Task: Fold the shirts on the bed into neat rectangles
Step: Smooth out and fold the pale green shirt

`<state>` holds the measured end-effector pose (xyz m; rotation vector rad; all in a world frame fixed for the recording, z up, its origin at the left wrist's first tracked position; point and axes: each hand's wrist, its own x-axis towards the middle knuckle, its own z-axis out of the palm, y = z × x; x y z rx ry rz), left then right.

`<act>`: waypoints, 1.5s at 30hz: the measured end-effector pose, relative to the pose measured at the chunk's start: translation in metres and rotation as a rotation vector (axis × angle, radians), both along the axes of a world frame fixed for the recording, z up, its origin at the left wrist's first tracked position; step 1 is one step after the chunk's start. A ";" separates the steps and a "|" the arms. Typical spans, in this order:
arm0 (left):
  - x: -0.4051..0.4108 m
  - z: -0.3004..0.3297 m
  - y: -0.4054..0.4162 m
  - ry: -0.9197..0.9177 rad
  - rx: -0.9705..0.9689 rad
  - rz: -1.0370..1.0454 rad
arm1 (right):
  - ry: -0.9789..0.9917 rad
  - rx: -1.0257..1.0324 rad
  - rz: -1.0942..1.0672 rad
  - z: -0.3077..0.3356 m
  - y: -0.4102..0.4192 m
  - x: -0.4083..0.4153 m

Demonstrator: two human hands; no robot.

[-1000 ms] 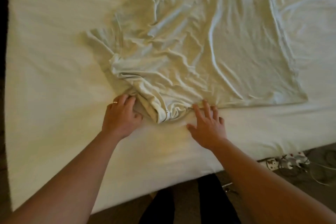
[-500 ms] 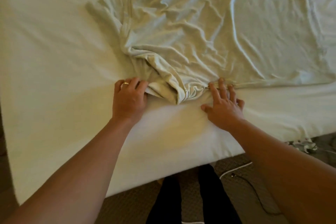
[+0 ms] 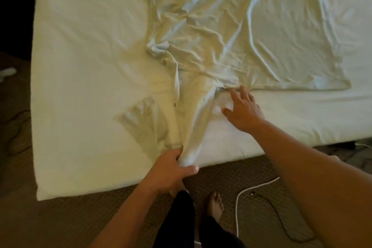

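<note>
Item: shirt (image 3: pixel 251 32), pale, heavily creased, spread across the far right part of the bed (image 3: pixel 84 46). One part of it, seemingly a sleeve (image 3: pixel 198 119), is drawn out in a taut band toward the near edge of the mattress. Just left of that band a flap of cloth (image 3: pixel 141 121) lies flat on the sheet; you cannot tell whether it belongs to the same garment.

Item: your left hand (image 3: pixel 171 169), at the near edge of the bed, fingers and thumb curled round the bunched end of the sleeve, gripping it.

Item: your right hand (image 3: pixel 241 110), fingers straight and spread, fingertips (image 3: pixel 233 92) at the shirt's near hem where the sleeve meets the body, palm over the bare sheet.

Item: floor fittings. Brown carpet (image 3: pixel 50 223) below the bed, a white cable (image 3: pixel 241 193) and a dark cable (image 3: pixel 281 219) lying on it to the right of your bare foot (image 3: pixel 216 205) and dark trouser legs (image 3: pixel 177 221)
</note>
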<state>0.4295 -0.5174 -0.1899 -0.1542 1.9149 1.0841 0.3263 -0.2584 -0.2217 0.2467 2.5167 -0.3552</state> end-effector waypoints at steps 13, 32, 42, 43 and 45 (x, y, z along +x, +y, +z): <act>0.074 0.021 0.026 -0.241 0.326 0.601 | 0.023 -0.168 0.023 0.000 0.013 0.081; 0.008 -0.029 0.039 0.193 -0.205 0.612 | 0.063 -0.302 -0.218 -0.007 -0.016 0.075; -0.045 -0.033 0.047 -0.045 0.087 0.747 | -0.054 -0.556 -0.408 -0.007 -0.035 0.068; -0.042 -0.029 0.041 -0.075 0.158 0.782 | -0.046 -0.582 -0.431 -0.005 -0.034 0.068; -0.037 -0.019 0.028 -0.125 0.302 0.879 | -0.015 -0.730 -0.572 0.000 -0.032 0.070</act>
